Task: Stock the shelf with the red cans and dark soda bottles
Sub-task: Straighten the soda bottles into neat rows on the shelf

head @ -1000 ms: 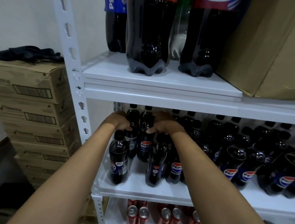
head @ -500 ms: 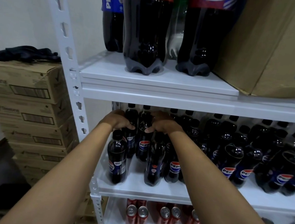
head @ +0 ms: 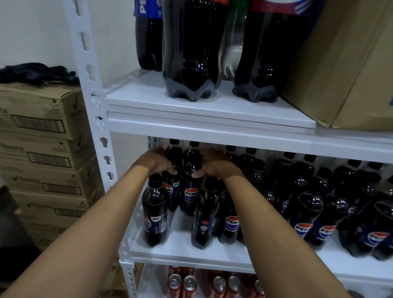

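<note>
**Both hands on bottles at the left end of the middle shelf**

At the left end of the white middle shelf (head: 203, 255), both forearms reach in under the shelf above. The left hand (head: 156, 162) is curled over the shoulder of a small dark soda bottle (head: 173, 170) in the back rows, thumb tip showing against its side. The right hand (head: 215, 167) is curled the same way over the neighbouring bottle (head: 189, 192), whose Pepsi label faces out; its thumb presses the bottle's neck. How far the other fingers wrap round cannot be told, since they lie behind the bottles.

Nearer the front edge, one bottle (head: 155, 215) stands upright just below the left wrist, and another (head: 204, 220) stands upright beneath the right wrist. More small dark bottles (head: 330, 213) fill the shelf toward its right end, several of them leaning.

On the bottom shelf, red cans (head: 213, 293) stand in rows near the left corner, silver tops up. On the top shelf (head: 207, 108) stand large soda bottles (head: 192, 50), with a cardboard box (head: 359, 64) at their right.

Left of the rack, stacked cartons (head: 32, 144) carry a dark cloth (head: 32, 72) on top.
</note>
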